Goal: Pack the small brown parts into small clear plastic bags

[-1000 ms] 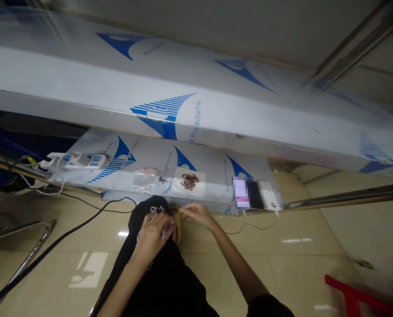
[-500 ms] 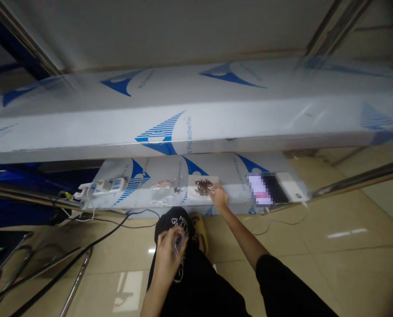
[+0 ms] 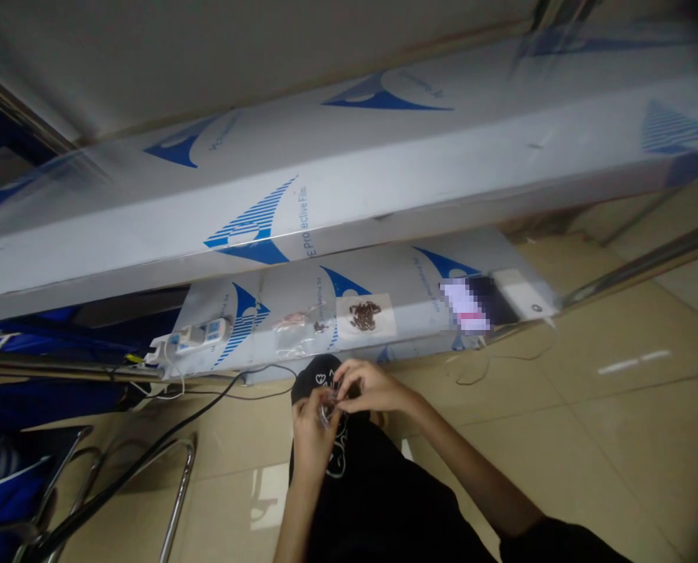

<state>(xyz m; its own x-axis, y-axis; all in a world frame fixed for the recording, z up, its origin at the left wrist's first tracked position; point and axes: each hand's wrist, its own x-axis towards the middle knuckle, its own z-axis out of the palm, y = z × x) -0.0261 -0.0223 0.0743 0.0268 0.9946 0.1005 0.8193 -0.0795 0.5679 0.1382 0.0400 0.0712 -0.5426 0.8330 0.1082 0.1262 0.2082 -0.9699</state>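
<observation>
Over my dark-clothed lap, my left hand (image 3: 313,434) is closed around a small clear plastic piece, rounded like a little cup or ring (image 3: 326,414). My right hand (image 3: 370,389) meets it from the right, thumb and fingers pinched at the top of the clear piece. What those fingertips hold, if anything, is too small to make out. Beyond the hands, a pile of small dark brown pieces (image 3: 365,316) lies on a white square sheet (image 3: 387,327). Left of it is a clear plastic bag (image 3: 290,338), with a few brown bits by its right side.
Film-covered low shelf (image 3: 410,274) holds a white power strip (image 3: 211,335) at left and a phone-like device (image 3: 495,301) with a cable at right. A higher ledge (image 3: 349,195) runs across behind. Black cable (image 3: 166,434) and metal chair legs (image 3: 178,493) stand at left.
My right hand has moved from the brown pile back to the clear piece in my left hand. The view has tilted and shifted a little.
</observation>
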